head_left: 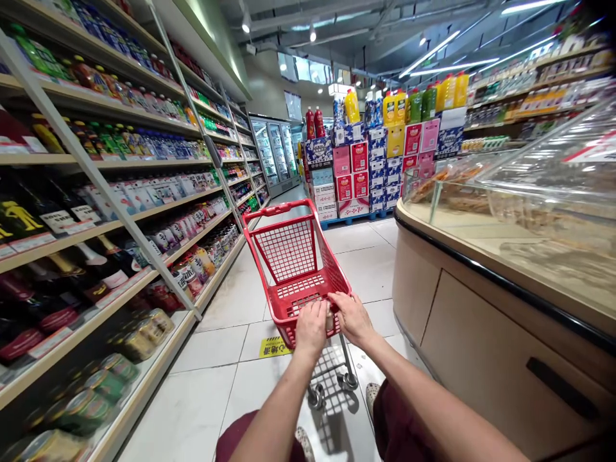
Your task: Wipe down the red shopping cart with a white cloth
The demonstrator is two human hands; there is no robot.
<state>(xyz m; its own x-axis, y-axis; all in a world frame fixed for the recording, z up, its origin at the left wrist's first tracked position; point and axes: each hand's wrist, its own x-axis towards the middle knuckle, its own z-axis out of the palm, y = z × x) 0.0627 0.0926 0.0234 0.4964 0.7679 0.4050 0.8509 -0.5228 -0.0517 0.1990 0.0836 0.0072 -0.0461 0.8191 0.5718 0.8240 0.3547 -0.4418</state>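
Note:
A red plastic shopping cart (pixel 332 273) stands in the aisle right in front of me, its basket holding nothing that I can see. My left hand (pixel 312 324) is closed over the near rim of the basket. Close beside it, my right hand (pixel 353 316) grips the same rim near the right corner. A small pale patch shows between the two hands, too small to make out. The cart's raised bar (pixel 282 208) is at its far end, away from both hands. Metal casters (pixel 316 396) show below, near my feet.
Shelves of bottles and cans (pixel 158 196) run along the left. A wood-panelled counter (pixel 452 314) with a glass top curves in on the right. Stacked drink cartons (pixel 353 176) stand ahead, with glass-door fridges (pixel 276 151) behind. A yellow floor sticker (pixel 272 348) lies beside the cart.

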